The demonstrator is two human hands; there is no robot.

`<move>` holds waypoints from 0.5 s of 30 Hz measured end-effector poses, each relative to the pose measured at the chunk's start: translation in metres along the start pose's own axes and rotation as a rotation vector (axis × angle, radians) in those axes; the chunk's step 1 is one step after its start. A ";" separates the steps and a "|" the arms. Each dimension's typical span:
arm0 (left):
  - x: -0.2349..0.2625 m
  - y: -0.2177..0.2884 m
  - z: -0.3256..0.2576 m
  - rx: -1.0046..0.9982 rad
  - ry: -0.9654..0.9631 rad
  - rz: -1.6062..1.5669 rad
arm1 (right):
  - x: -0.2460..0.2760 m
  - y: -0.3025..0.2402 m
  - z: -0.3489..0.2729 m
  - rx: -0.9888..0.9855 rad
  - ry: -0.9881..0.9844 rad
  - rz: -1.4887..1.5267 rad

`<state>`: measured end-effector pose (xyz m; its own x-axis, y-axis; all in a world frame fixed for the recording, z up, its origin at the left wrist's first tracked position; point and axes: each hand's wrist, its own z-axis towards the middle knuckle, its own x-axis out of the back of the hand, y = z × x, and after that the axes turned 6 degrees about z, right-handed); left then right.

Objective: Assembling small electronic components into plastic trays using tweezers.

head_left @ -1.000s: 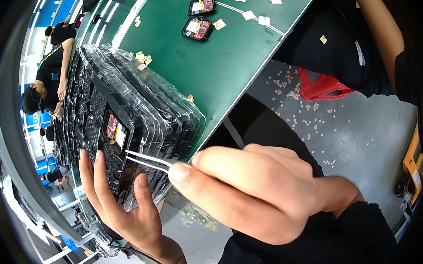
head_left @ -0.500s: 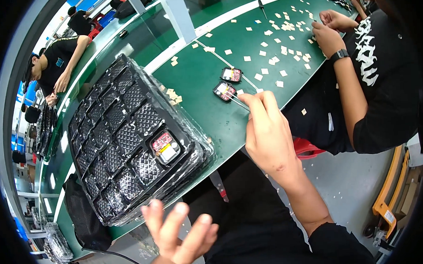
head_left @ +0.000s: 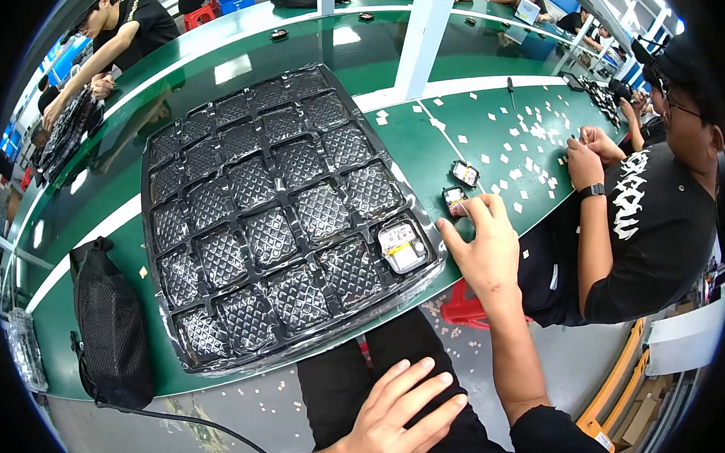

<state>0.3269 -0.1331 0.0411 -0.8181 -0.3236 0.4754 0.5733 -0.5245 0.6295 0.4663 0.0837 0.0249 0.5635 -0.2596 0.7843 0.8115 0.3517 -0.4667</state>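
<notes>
My right hand (head_left: 491, 250) is closed in a pinch at the green table's edge, its fingertips at a small rounded black device with an open inside (head_left: 455, 201). It holds thin metal tweezers, mostly hidden by the fingers now. A second such device (head_left: 464, 173) lies just beyond the first. Over my lap my left hand (head_left: 405, 417) is open, its fingers stretched and holding nothing. Left of my right hand lies a black pocketed plastic tray (head_left: 250, 194). One similar device (head_left: 403, 247), with a pale part and yellow tape, sits in its near right pocket.
Small pale square pieces (head_left: 527, 145) are scattered over the green table (head_left: 486, 114). A screwdriver (head_left: 510, 92) lies toward the back. To the left stands a black mesh bag (head_left: 110, 327) with a cable. A co-worker (head_left: 657, 208) sits on the right. A white post (head_left: 424, 49) rises behind the tray.
The view has swung, so the tray now appears more square-on. My left hand has moved away from the tray's edge to above my lap. My right hand remains beside the two devices.
</notes>
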 end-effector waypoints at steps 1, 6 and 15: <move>0.002 -0.003 -0.001 0.026 0.021 -0.012 | -0.003 0.000 0.001 0.006 0.014 -0.023; 0.009 -0.007 -0.001 0.063 0.069 -0.066 | 0.003 -0.001 -0.002 0.034 0.045 0.074; 0.015 -0.010 0.006 0.321 0.153 -0.465 | 0.074 -0.035 -0.089 0.161 -0.073 0.880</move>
<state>0.3096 -0.1281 0.0457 -0.9707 -0.2392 0.0249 0.1176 -0.3817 0.9168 0.4931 -0.0279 0.0630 0.9558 0.2192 0.1962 0.0559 0.5196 -0.8526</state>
